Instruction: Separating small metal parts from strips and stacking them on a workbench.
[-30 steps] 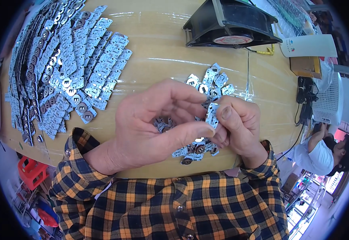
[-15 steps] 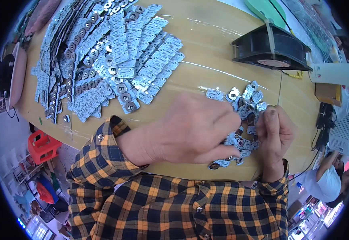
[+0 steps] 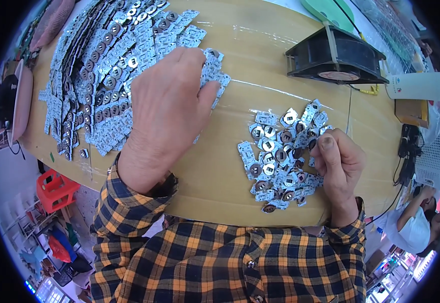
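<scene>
My left hand [image 3: 167,103] lies back up over the right part of a large spread of small circuit board strips [image 3: 111,118]. Its thumb is apart from the index finger; the fingertips are hidden, so I cannot see if it grips a strip. My right hand [image 3: 341,159] is closed, thumb pressed on curled fingers, at the right side of a loose heap of small circuit boards [image 3: 280,156]. Whatever that pinch holds is hidden. Many boards carry round metal coin cell holders. A single small piece [image 3: 84,153] lies apart near the table's left edge.
A black fan [image 3: 336,55] stands at the back right, with a green dish [image 3: 328,12] behind it. At right are a white cup [image 3: 417,86], a cardboard box [image 3: 410,112], black cables [image 3: 409,151] and a white basket [image 3: 431,161]. A red stool [image 3: 56,191] is at left; a person [image 3: 409,227] sits at right.
My left hand has moved left and away from me, from the loose heap to the strips, uncovering the heap. My right hand stays closed in nearly the same place.
</scene>
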A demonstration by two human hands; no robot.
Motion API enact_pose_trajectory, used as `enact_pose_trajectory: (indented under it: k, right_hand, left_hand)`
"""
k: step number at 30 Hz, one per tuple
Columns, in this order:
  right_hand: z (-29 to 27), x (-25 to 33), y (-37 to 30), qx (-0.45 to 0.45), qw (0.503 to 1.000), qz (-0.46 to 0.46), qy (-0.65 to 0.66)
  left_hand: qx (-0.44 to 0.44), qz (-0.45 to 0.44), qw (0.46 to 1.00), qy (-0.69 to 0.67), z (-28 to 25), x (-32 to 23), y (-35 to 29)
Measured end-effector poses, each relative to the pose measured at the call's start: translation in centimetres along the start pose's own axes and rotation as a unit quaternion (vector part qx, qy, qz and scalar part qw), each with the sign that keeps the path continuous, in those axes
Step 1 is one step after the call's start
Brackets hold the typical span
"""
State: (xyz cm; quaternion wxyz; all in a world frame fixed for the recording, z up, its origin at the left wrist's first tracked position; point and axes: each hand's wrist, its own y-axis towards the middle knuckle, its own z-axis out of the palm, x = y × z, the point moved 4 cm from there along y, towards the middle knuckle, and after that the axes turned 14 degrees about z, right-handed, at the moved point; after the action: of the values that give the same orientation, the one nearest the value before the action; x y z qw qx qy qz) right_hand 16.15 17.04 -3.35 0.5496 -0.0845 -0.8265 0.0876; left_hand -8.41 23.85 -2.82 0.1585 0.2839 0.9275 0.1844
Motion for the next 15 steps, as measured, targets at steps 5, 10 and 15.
enact_pose_trajectory:
  k: [5,10,15]
  right_hand:
    - [-1.9,-1.0,0.0,0.032,0.999,0.022,0.028]
    - [-3.2,-2.3,1.2,0.125,0.988,0.067,0.065]
    - [-3.4,-3.2,2.0,0.213,0.977,-0.03,0.012]
  left_hand:
    - [0.085,-0.122,0.884,-0.442,1.4,-2.0,1.2]
    - [0.14,-0.121,0.742,-0.645,3.9,-6.5,1.5]
    - [0.233,-0.086,0.708,-0.661,5.0,-9.9,1.3]
